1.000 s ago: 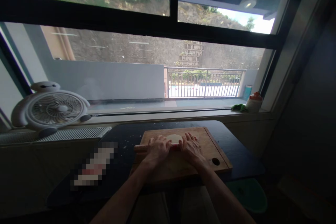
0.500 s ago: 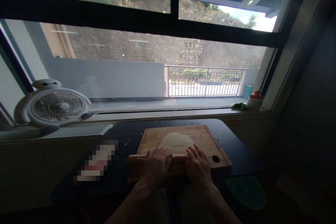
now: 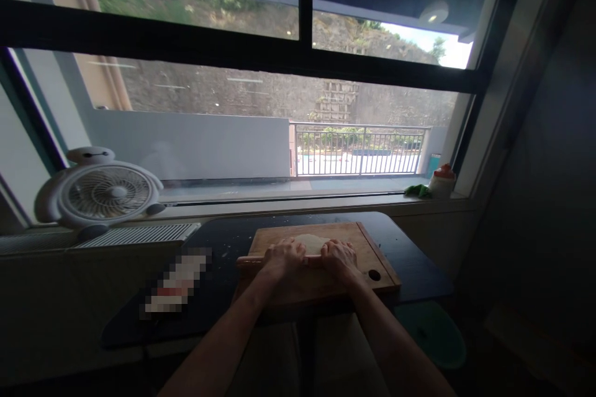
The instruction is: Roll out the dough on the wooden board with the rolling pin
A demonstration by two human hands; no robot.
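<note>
Flattened pale dough (image 3: 311, 241) lies on a wooden cutting board (image 3: 274, 236), its near part hidden behind my hands and a wooden rolling pin (image 3: 251, 261). The pin lies crosswise over the dough. My left hand (image 3: 285, 257) is closed over the pin left of its middle, and the pin's left end sticks out beyond it. On the right part of the pin, my right hand (image 3: 339, 258) curls its fingers over the wood, covering that end. A short stretch of the pin shows between the two hands.
The board stands on a dark table (image 3: 419, 273) by a large window. A blurred-out item (image 3: 177, 282) lies on the table's left side. A white fan (image 3: 112, 192) stands at the sill's left; a bottle with an orange top (image 3: 441, 181) is at its right. A green stool (image 3: 433, 332) is below right.
Both hands have pushed the rolling pin forward, away from me, over the dough. More of the dough is now covered, and the forearms reach further out. The camera view has shifted slightly.
</note>
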